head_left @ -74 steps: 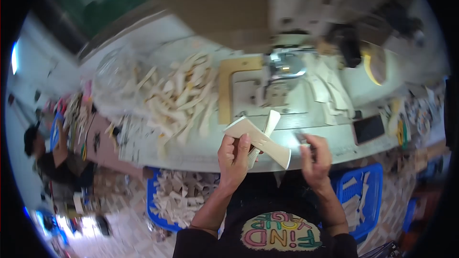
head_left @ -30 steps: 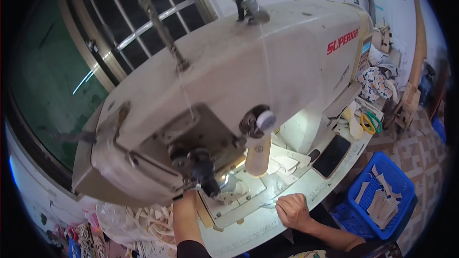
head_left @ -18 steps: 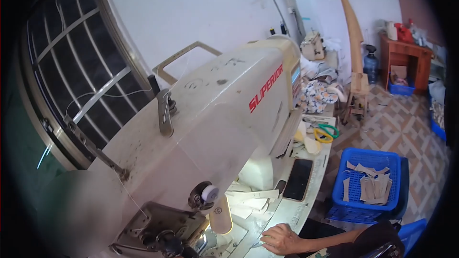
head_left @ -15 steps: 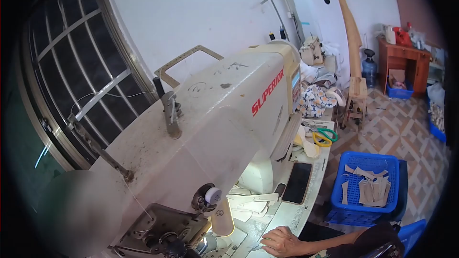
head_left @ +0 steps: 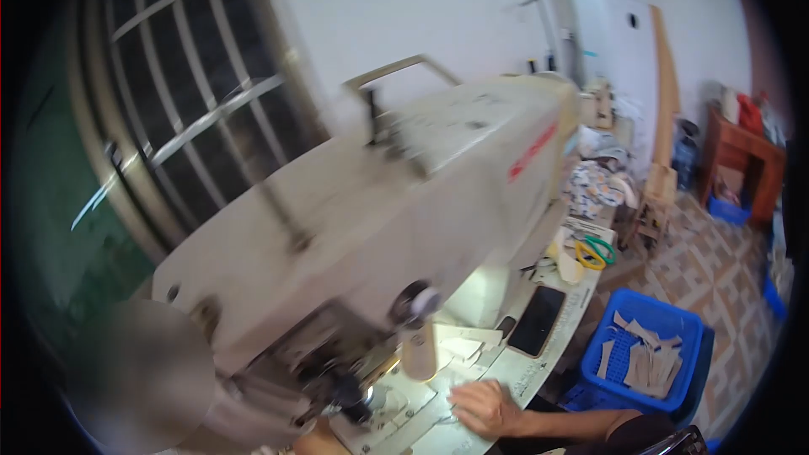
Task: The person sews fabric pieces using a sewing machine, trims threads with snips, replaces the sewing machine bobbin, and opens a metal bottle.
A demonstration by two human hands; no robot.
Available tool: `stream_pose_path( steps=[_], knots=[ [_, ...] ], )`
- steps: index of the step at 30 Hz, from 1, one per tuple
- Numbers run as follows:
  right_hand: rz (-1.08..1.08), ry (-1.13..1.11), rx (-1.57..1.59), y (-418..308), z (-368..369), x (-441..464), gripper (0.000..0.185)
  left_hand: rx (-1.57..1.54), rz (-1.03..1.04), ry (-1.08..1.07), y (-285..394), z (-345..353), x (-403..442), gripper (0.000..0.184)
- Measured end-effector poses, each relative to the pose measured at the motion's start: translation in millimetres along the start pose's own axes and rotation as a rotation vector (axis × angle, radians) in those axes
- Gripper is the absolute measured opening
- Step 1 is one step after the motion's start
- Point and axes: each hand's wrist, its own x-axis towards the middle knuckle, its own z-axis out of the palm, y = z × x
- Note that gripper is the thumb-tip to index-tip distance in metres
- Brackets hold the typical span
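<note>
Right hand [head_left: 484, 409] palm-down on the table [head_left: 514, 375], fingers loosely curled, can't tell if it grips anything; pale pieces [head_left: 462, 345] lie just beyond it, beside the machine's [head_left: 362, 211] lit base, phone [head_left: 537, 321] near them. Left hand [head_left: 320, 438] mostly hidden at bottom edge by the machine head, grip can't be told. Blue basket [head_left: 645, 350] right of the table holds more pale strips [head_left: 653, 366].

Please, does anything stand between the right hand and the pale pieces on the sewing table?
Nothing visible stands between the right hand and the pale pieces; only tabletop shows there. The phone lies beside that path.
</note>
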Motion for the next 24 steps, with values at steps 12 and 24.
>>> stream_pose_path(
  steps=[12,24],
  knots=[
    [-0.035,-0.359,-0.027,-14.8,58.1,224.7,0.037,-0.084,-0.602,0.427,-104.4,-60.8,-173.8,0.062],
    [0.041,-0.175,-0.252,-95.9,128.2,321.9,0.05,-0.178,-0.569,0.573,-103.7,-66.2,-180.1,0.078]
  ],
)
